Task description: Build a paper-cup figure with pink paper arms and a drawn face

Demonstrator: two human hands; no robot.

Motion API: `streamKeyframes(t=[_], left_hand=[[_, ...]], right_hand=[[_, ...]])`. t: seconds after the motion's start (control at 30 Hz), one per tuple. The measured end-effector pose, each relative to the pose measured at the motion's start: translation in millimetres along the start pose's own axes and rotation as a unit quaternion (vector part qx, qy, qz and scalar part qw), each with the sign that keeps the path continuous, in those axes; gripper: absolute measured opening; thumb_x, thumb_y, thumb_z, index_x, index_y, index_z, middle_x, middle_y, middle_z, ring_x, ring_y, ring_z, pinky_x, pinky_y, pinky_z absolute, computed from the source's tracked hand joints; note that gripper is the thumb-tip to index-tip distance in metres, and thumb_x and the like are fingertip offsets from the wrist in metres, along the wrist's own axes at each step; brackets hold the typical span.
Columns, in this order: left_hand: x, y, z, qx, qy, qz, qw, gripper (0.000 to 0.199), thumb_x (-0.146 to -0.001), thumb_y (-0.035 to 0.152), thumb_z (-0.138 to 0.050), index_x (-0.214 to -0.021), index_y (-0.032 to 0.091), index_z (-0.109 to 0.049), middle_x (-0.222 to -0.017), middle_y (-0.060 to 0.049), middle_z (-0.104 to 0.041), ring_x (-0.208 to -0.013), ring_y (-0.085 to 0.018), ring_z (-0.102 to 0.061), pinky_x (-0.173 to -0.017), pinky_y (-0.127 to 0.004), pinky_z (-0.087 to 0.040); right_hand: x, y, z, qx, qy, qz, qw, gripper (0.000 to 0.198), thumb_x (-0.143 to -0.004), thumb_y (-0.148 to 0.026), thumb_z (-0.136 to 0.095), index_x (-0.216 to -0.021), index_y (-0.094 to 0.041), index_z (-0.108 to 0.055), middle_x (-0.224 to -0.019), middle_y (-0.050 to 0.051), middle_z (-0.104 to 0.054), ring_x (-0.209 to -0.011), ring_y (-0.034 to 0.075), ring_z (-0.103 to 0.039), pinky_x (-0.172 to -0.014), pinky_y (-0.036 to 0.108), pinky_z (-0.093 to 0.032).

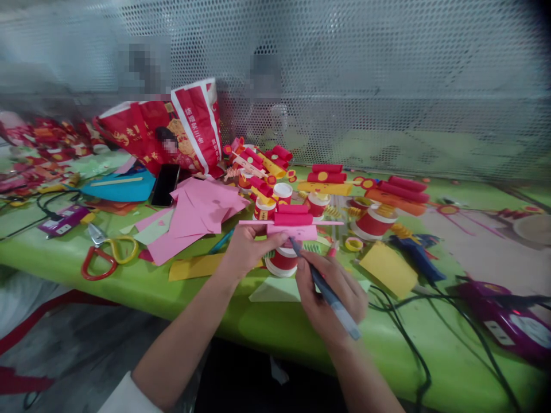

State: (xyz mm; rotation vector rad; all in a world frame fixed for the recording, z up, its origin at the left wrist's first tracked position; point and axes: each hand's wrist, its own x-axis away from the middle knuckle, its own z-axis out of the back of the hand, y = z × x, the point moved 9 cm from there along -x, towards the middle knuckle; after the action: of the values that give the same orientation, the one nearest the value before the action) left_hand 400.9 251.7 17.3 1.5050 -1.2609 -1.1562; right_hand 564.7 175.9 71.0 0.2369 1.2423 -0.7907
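My left hand [248,248] grips a small paper figure by its pink head [291,231], the thumb lying on its front. Red paper rolls form its hat [293,215], with a thin pink strip sticking out at both sides. Its body is a red-and-white paper cup [280,263], standing on the table with green curled paper at its sides. My right hand [329,287] is closed round a dark pen [329,295] with a pale rear end. The pen's tip is at the pink paper, close to my left thumb; whether it touches I cannot tell.
Scissors [109,252], pink paper sheets [202,209] and a phone [166,184] lie to the left, before a red bag [155,135]. More figures [374,221] stand behind and right. A yellow pad [388,268], a blue tool [417,258], cables [400,327] and a purple power strip [503,321] lie right.
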Motion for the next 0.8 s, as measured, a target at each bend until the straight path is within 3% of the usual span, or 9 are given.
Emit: streamKeyframes(t=[0.2, 0.8], left_hand=[[-1.7, -0.2, 0.6, 0.021, 0.005, -0.008, 1.0, 0.035, -0.07, 0.034, -0.09, -0.098, 0.016, -0.082, -0.102, -0.01, -0.081, -0.091, -0.024, -0.075, -0.088, -0.038, -0.061], [1.1, -1.8, 0.9, 0.01, 0.006, 0.005, 1.0, 0.032, -0.07, 0.035, -0.09, -0.095, 0.016, -0.082, -0.094, -0.009, -0.082, -0.085, -0.022, -0.075, -0.084, -0.036, -0.062]], right_hand=[[-0.7, 0.7, 5.2, -0.037, 0.018, -0.005, 0.999, 0.022, -0.086, -0.011, -0.072, -0.105, -0.022, -0.07, -0.084, 0.002, -0.077, -0.065, 0.015, -0.071, -0.068, 0.026, -0.06], [-1.5, -0.3, 2.3, -0.011, 0.017, 0.003, 1.0, 0.024, -0.084, -0.008, -0.075, -0.105, -0.019, -0.069, -0.085, 0.003, -0.077, -0.069, 0.013, -0.071, -0.073, 0.024, -0.059]])
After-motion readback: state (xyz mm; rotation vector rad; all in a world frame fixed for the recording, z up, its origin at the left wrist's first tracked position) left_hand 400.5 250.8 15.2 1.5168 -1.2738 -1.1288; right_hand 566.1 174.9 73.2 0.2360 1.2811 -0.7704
